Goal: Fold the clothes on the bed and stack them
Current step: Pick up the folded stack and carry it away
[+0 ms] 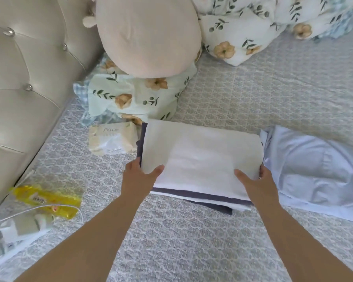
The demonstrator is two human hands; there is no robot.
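A folded white garment (200, 157) lies on top of a small stack in the middle of the bed, with a dark grey folded piece (210, 197) showing beneath it. My left hand (140, 178) grips the white garment's near left corner, thumb on top and fingers tucked under. At the near right corner my right hand (257, 182) holds it the same way. A light blue shirt (314, 171) lies unfolded just right of the stack.
A pack of face tissues (111, 139) lies left of the stack. Floral pillows (135, 98), a beige plush cushion (149, 33) and a floral duvet (253, 23) fill the far side. A padded headboard (25, 78), yellow packet (47, 199) and white cable (18, 216) sit at left.
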